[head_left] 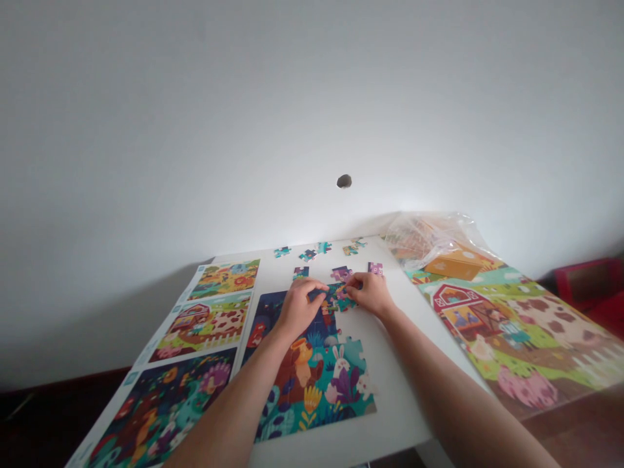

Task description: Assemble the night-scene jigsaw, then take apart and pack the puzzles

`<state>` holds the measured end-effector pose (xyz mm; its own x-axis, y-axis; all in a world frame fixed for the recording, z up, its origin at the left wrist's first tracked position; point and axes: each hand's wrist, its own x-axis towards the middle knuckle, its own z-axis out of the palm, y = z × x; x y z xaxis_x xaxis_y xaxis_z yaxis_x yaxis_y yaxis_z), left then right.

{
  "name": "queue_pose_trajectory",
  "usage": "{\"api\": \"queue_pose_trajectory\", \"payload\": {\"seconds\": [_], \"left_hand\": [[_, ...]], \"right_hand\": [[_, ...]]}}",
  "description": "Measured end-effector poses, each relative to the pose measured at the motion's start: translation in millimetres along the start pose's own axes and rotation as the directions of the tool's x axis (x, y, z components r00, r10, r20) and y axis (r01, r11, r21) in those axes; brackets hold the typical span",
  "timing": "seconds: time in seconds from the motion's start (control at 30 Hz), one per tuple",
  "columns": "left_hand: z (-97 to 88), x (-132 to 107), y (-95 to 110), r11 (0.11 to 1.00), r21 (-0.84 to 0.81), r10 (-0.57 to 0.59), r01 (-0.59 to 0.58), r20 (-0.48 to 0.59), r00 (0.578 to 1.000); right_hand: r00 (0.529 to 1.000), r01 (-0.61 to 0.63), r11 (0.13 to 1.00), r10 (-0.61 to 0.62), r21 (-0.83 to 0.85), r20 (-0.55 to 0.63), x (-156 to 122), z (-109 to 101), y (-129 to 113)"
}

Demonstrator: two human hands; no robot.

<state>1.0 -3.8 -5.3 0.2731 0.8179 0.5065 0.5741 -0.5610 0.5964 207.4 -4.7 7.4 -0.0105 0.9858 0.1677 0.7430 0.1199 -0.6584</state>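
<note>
A partly assembled night-forest jigsaw puzzle (312, 370) with a bear and a rabbit lies on the white table (390, 390). My left hand (298, 307) rests on its upper edge, fingers curled onto a dark blue piece. My right hand (370, 294) pinches a teal and pink puzzle piece (341, 298) against that same edge, touching the left fingertips. Several loose pieces (316, 250) lie scattered just beyond both hands near the wall.
A reference sheet (195, 351) with three printed pictures lies at the left. A finished farm puzzle (517, 331) covers the right side, with an orange box (455, 265) under a clear plastic bag (429, 234) behind it. A white wall with a small hole (344, 181) rises behind.
</note>
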Motion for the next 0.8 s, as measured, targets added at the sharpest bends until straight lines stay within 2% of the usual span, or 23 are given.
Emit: {"api": "queue_pose_trajectory", "payload": {"seconds": [0.33, 0.53, 0.6, 0.67, 0.8], "left_hand": [[2.0, -0.6, 1.3, 0.998, 0.061, 0.020, -0.026, 0.090, 0.996], [1.1, 0.1, 3.5, 0.996, 0.074, 0.034, -0.043, 0.122, 0.992], [0.4, 0.3, 5.0, 0.996, 0.073, 0.033, -0.042, 0.118, 0.992], [-0.2, 0.3, 6.7, 0.997, 0.067, 0.029, -0.037, 0.113, 0.993], [-0.6, 0.3, 8.1, 0.998, 0.052, 0.024, -0.030, 0.117, 0.993]], "right_hand": [[1.000, 0.004, 0.995, -0.001, -0.103, 0.031, -0.7, -1.1, -4.3], [0.999, 0.031, 0.999, -0.031, -0.024, -0.008, 0.5, 3.9, 0.3], [0.999, 0.014, 0.999, -0.011, 0.051, -0.053, 2.1, 4.2, 3.0], [0.988, -0.035, 0.992, 0.053, 0.122, -0.148, 4.3, 3.4, 6.8], [0.923, -0.149, 0.963, 0.217, 0.224, -0.317, 9.3, 1.6, 17.0]]}}
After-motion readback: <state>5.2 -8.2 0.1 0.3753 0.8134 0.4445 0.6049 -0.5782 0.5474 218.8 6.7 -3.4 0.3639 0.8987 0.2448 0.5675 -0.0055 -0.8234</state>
